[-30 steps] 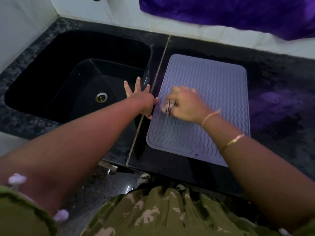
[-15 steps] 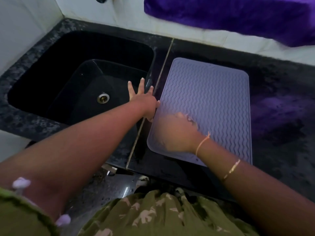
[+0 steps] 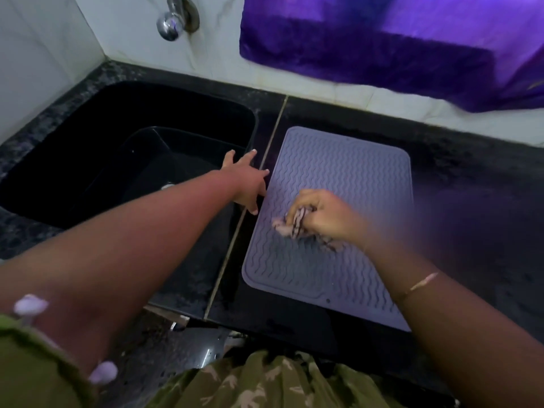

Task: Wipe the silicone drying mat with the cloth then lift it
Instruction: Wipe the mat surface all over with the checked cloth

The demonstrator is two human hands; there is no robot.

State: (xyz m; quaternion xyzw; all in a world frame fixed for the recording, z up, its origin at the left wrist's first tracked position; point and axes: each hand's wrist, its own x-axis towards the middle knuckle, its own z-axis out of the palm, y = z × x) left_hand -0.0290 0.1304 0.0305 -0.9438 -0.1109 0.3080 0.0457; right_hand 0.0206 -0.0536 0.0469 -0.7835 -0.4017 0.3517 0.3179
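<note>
The right hand (image 3: 321,214) is closed in a fist around a bunched cloth (image 3: 297,226), fingers curled tight over it, and presses it down on the mat (image 3: 347,178). The cloth is pale with dark stripes; crumpled ends stick out from the fist on the left and underneath, touching the wavy ridges. The right forearm is blurred.

The left hand (image 3: 245,179) lies flat with fingers spread wide, holding nothing. It rests on the counter (image 3: 471,178) strip between the sink (image 3: 88,148) and the mat, fingertips at or just beside the mat's left edge; actual contact with the mat cannot be told.

The mat is grey-lilac and lies flat on the dark counter, right of the sink. A tap (image 3: 170,20) sticks out of the wall above the sink.
</note>
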